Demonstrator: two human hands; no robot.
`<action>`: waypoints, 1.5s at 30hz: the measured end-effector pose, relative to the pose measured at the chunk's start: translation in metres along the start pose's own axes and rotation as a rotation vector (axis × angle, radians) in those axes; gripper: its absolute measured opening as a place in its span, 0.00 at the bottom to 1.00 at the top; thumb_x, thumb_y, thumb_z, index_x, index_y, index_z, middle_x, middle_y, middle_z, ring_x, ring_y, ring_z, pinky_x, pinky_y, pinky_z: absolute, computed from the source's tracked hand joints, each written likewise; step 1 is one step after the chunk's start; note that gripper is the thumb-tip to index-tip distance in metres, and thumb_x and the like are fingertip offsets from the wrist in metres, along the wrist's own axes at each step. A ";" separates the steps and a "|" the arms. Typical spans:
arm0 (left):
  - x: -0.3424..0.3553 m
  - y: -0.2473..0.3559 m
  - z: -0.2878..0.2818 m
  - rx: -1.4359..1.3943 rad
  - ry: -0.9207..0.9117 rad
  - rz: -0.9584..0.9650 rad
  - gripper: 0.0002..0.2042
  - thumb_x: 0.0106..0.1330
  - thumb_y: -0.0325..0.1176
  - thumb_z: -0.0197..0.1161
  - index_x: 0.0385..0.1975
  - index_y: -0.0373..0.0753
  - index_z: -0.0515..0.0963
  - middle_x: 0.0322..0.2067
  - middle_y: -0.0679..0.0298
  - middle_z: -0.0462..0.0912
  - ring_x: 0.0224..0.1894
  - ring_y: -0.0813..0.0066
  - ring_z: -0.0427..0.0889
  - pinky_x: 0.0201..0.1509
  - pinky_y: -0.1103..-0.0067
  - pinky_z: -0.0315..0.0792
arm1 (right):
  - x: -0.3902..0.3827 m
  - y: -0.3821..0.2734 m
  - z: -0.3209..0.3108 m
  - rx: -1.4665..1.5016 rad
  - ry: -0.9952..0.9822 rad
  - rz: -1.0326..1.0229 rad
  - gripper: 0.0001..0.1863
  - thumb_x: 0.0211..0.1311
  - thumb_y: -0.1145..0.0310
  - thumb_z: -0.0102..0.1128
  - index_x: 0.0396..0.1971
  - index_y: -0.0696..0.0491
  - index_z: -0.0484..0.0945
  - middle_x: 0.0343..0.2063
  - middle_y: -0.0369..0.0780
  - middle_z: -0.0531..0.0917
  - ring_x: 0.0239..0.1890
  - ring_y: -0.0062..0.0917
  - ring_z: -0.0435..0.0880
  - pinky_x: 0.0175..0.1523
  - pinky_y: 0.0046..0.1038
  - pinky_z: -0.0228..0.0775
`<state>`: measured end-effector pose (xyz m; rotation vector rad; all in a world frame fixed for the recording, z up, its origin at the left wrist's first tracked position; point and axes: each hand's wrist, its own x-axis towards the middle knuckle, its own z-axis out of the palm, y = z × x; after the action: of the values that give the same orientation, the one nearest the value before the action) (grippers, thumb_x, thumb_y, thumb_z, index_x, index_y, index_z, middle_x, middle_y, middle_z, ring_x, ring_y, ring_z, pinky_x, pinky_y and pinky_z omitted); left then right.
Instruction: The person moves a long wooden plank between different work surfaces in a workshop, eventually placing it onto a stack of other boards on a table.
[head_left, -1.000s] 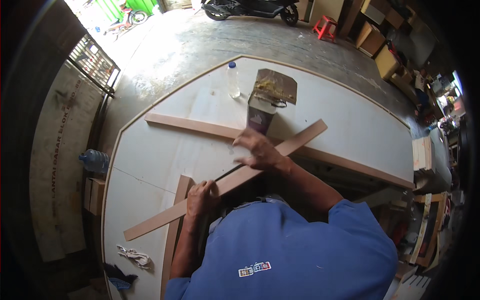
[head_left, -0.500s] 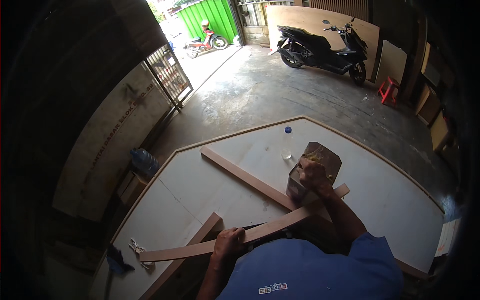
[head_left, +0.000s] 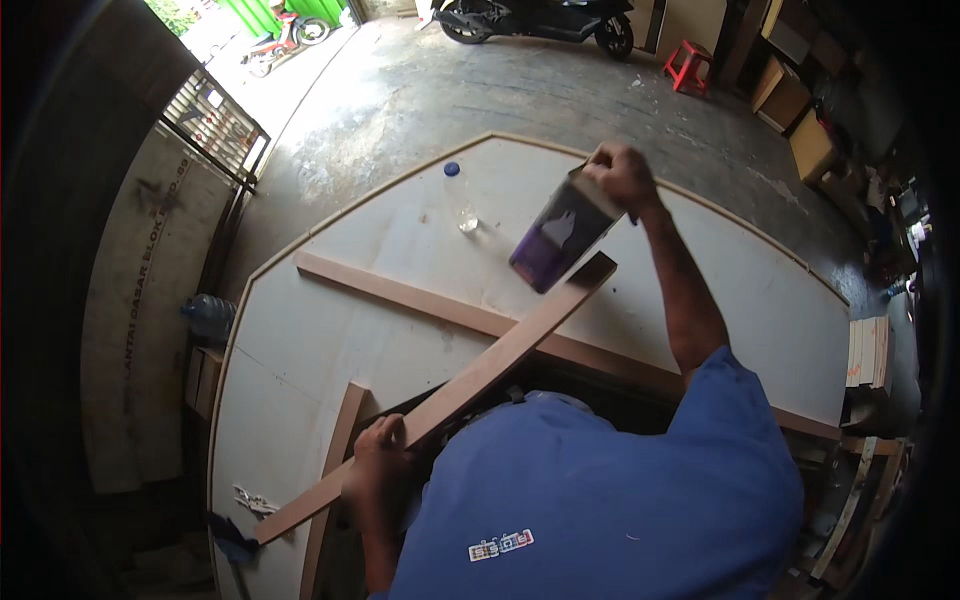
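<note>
My left hand (head_left: 378,452) is closed around a long wooden strip (head_left: 500,355) and is slightly blurred. The strip slants up to the right, its dark far end below a tilted, box-shaped container (head_left: 560,238). That container is grey with a purple lower part and a pale figure on its side. My right hand (head_left: 622,176) grips its upper rim; what is inside stays hidden. A second wooden strip (head_left: 410,297) lies across the white tabletop (head_left: 420,235) beneath the held one. Near my left hand, a third strip (head_left: 345,420) passes under it too.
A clear bottle with a blue cap (head_left: 463,205) stands left of the container. By the table's left edge lie a dark blue object (head_left: 234,538) and some whitish scraps (head_left: 257,500). Beyond are a water jug (head_left: 210,317), a red stool (head_left: 688,66) and a black motorbike (head_left: 540,20).
My right hand has moved from the container's opening to its rim, and the container is now tilted. The held strip's far end has swung upward. The whole view has shifted.
</note>
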<state>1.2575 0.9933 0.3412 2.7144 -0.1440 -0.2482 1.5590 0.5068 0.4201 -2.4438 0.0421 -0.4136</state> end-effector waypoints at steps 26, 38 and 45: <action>0.084 -0.065 0.055 -0.071 0.125 0.010 0.27 0.40 0.37 0.77 0.45 0.43 0.81 0.39 0.60 0.80 0.45 0.58 0.79 0.54 0.67 0.71 | -0.041 0.171 -0.102 -0.494 0.264 0.257 0.17 0.56 0.55 0.66 0.37 0.53 0.83 0.36 0.46 0.86 0.42 0.39 0.85 0.48 0.34 0.74; 0.090 -0.091 0.099 -0.058 0.203 0.111 0.20 0.44 0.33 0.71 0.41 0.44 0.82 0.35 0.59 0.79 0.43 0.59 0.79 0.51 0.67 0.69 | -0.179 0.026 0.102 -0.203 -0.071 -0.026 0.13 0.52 0.66 0.67 0.38 0.54 0.82 0.42 0.45 0.81 0.49 0.41 0.79 0.57 0.38 0.71; 0.092 -0.096 0.113 -0.034 0.198 0.122 0.18 0.46 0.31 0.69 0.41 0.45 0.81 0.35 0.58 0.79 0.43 0.58 0.78 0.50 0.66 0.69 | -0.201 0.009 0.121 -0.203 -0.205 0.016 0.16 0.55 0.64 0.65 0.41 0.55 0.81 0.46 0.46 0.79 0.52 0.42 0.77 0.58 0.40 0.70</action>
<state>1.3313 1.0240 0.1866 2.6655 -0.2436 0.0536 1.4055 0.5996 0.2683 -2.6713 0.0169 -0.1558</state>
